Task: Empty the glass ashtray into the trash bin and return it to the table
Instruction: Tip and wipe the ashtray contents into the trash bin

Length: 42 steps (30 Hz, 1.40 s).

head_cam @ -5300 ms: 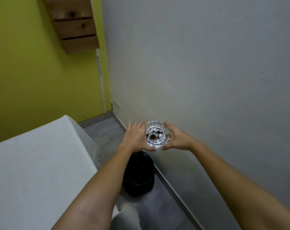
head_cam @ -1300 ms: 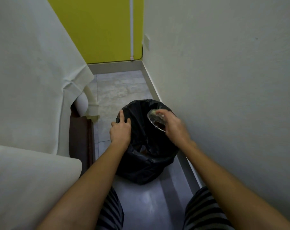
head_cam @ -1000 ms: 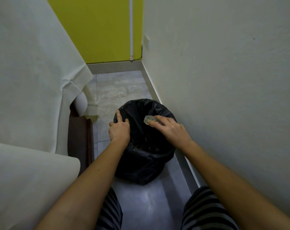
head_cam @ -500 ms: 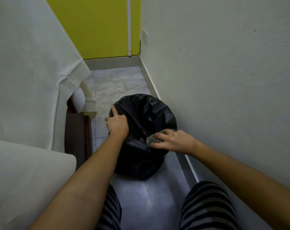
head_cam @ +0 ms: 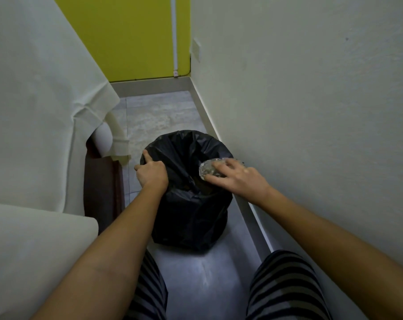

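Note:
The trash bin point(head_cam: 191, 218), lined with a black plastic bag, stands on the grey floor close to the white wall. My left hand point(head_cam: 152, 174) grips the bag's left rim. My right hand point(head_cam: 236, 179) holds the glass ashtray point(head_cam: 207, 170) tipped over the bin's right side, its opening turned toward the bag's inside. My fingers cover most of the glass. The table point(head_cam: 34, 93) under a white cloth stands to the left.
A white wall point(head_cam: 311, 112) runs close along the right, with a grey skirting. A yellow wall point(head_cam: 131, 38) closes the far end. A dark wooden panel point(head_cam: 101, 192) shows under the tablecloth. My striped trouser legs point(head_cam: 281, 287) frame the floor below the bin.
Over five seconds the view dropped from standing height to the bin. In the last second my right hand moved with the tipped ashtray over the bin's right side; my left stayed on the rim.

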Motion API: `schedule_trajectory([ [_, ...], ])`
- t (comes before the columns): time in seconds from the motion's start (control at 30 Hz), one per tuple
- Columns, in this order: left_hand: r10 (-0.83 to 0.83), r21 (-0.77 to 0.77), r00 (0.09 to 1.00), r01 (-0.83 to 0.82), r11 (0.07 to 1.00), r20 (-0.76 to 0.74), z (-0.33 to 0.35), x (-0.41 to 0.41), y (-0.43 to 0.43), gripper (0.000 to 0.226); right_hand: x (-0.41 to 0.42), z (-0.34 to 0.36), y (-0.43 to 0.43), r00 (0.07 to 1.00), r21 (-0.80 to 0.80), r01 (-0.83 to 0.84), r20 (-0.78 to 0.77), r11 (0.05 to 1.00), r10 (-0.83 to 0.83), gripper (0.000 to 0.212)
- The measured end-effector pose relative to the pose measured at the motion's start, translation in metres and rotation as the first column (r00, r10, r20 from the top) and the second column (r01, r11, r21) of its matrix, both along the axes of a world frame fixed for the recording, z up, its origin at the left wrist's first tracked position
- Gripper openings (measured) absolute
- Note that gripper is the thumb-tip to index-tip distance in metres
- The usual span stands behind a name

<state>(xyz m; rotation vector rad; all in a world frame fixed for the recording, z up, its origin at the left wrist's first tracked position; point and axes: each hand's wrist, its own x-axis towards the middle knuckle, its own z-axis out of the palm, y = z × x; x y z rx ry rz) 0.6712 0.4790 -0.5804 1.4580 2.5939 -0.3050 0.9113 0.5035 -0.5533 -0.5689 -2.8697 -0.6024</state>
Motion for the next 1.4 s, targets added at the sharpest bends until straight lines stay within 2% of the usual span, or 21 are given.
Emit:
schedule_trajectory([
  [0.1, 0.02, 0.039, 1.0, -0.02, 0.999, 0.016, -0.001, -0.006, 0.002, 0.037, 0.004, -0.004, -0.004, 0.974, 0.049, -0.194, 0.124, 0.98, 0.187, 0.048],
  [0.13, 0.018, 0.055, 1.0, -0.019, 0.998, 0.015, -0.002, -0.007, 0.003, 0.036, 0.002, -0.001, -0.002, 0.975, 0.066, -0.195, 0.119, 0.979, 0.186, 0.047],
  [0.23, 0.055, 0.072, 0.998, -0.057, 0.996, 0.038, -0.006, -0.008, 0.009, 0.034, -0.01, 0.01, 0.009, 0.999, 0.067, -0.016, -0.036, 0.998, 0.018, 0.041],
  [0.3, 0.09, 0.075, 0.995, -0.093, 0.993, 0.043, -0.008, -0.008, 0.01, 0.034, -0.012, 0.012, 0.01, 0.998, 0.033, 0.043, -0.05, 0.999, -0.041, 0.043],
  [0.43, 0.077, 0.08, 0.997, -0.078, 0.994, 0.018, -0.007, -0.003, 0.006, 0.032, -0.005, -0.007, 0.003, 0.964, 0.02, -0.174, 0.207, 0.984, 0.167, 0.042],
  [0.63, 0.116, 0.073, 0.993, -0.116, 0.99, 0.008, -0.013, -0.009, 0.005, 0.034, -0.025, 0.007, 0.01, 0.998, 0.068, 0.059, -0.022, 0.996, -0.057, 0.047],
  [0.73, 0.109, 0.079, 0.994, -0.111, 0.991, 0.022, -0.014, -0.01, 0.002, 0.033, -0.013, -0.011, 0.005, 0.983, 0.092, -0.153, 0.112, 0.984, 0.142, 0.046],
  [0.8, 0.087, 0.082, 0.996, -0.088, 0.993, 0.02, -0.014, -0.01, 0.003, 0.031, -0.007, -0.018, 0.005, 0.973, 0.053, -0.187, 0.146, 0.981, 0.178, 0.046],
  [0.9, 0.115, 0.083, 0.992, -0.118, 0.989, 0.044, -0.014, -0.01, 0.007, 0.033, -0.015, 0.001, 0.011, 1.0, 0.06, -0.005, -0.008, 0.998, 0.005, 0.042],
  [0.93, 0.122, 0.091, 0.991, -0.127, 0.988, 0.055, -0.013, -0.01, 0.007, 0.033, -0.019, 0.011, 0.014, 0.993, 0.01, 0.089, -0.075, 0.996, -0.088, 0.043],
  [0.97, 0.119, 0.099, 0.991, -0.124, 0.987, 0.06, -0.012, -0.009, 0.006, 0.032, -0.023, 0.019, 0.017, 0.972, -0.113, 0.179, -0.133, 0.977, -0.194, 0.047],
  [1.07, 0.088, 0.106, 0.993, -0.096, 0.99, 0.078, -0.012, -0.007, 0.002, 0.029, -0.03, 0.029, 0.026, 0.82, -0.512, 0.322, -0.27, 0.796, -0.506, 0.064],
  [1.17, 0.077, 0.115, 0.987, -0.094, 0.989, 0.14, -0.011, -0.011, 0.001, 0.03, -0.038, 0.03, 0.032, 0.569, -0.744, 0.26, -0.397, 0.616, -0.72, 0.058],
  [1.23, 0.066, 0.1, 0.98, -0.086, 0.991, 0.186, -0.008, -0.012, -0.002, 0.034, -0.044, 0.026, 0.039, 0.395, -0.914, 0.101, -0.326, 0.394, -0.859, 0.057],
  [1.3, 0.038, 0.117, 0.985, -0.059, 0.991, 0.17, -0.004, -0.009, -0.005, 0.039, -0.046, 0.019, 0.042, 0.274, -0.98, -0.093, -0.196, 0.177, -0.941, 0.057],
  [1.4, -0.158, 0.291, 0.983, 0.124, 0.949, 0.096, -0.007, 0.0, -0.002, 0.058, -0.046, 0.011, 0.041, 0.196, -0.963, -0.264, -0.103, 0.049, -0.975, 0.054],
])
